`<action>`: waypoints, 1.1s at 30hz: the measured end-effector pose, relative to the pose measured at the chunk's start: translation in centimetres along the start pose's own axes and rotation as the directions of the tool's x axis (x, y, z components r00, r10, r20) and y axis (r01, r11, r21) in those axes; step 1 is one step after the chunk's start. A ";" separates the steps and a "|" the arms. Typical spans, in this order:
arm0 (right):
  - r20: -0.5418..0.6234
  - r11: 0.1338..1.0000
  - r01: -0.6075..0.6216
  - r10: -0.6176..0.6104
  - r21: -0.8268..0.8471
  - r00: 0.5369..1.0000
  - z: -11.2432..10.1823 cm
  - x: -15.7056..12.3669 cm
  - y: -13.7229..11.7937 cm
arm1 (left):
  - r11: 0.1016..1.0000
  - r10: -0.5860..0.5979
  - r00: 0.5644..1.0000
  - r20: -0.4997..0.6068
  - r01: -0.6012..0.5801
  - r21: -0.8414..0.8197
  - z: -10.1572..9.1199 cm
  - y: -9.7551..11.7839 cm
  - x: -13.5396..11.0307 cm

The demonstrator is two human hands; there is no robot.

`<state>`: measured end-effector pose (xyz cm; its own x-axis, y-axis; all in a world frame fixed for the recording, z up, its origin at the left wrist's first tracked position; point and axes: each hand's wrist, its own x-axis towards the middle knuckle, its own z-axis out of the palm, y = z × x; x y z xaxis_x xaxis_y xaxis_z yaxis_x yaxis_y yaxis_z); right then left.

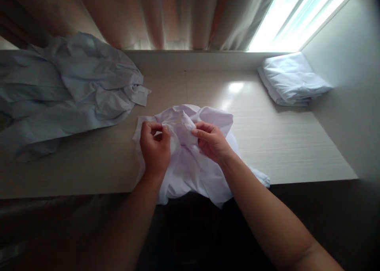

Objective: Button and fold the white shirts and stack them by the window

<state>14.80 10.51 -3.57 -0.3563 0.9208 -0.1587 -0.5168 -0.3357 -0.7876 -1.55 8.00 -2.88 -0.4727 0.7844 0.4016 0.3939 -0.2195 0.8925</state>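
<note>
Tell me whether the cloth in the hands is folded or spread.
Neither: the white cloth lies loosely bunched, creased, part extending past the front edge of the table.

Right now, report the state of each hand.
Left hand: closed, pinching the white cloth.
Right hand: closed, pinching a raised fold of the same white cloth.

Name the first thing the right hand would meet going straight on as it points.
Most likely the white cloth that the right hand pinches, bunched just ahead; depth beyond that is unclear.

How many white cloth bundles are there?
3: crumpled pile at left, loose cloth held by left hand and right hand, folded stack at right; more may be hidden.
</note>
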 end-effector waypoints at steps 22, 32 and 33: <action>0.017 0.937 0.113 -0.114 -0.330 0.993 -1.4 0.6 2.6 | 0.893 -0.280 0.918 0.279 0.356 -0.274 2.3 -2.4 -1.5; 0.002 0.808 0.283 -0.329 -0.517 0.944 -0.8 0.3 2.6 | 0.923 -0.227 0.893 0.389 0.325 -0.206 1.8 -2.3 -1.0; -0.025 0.778 0.286 -0.361 -0.560 0.932 -0.7 0.2 2.5 | 0.931 -0.221 0.903 0.370 0.308 -0.197 1.8 -2.1 -1.2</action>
<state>14.02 10.02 -6.00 -0.1263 0.9845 0.1214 -0.0682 0.1135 -0.9912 -0.39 8.58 -5.63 -0.2224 0.9709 0.0893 0.0656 -0.0765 0.9949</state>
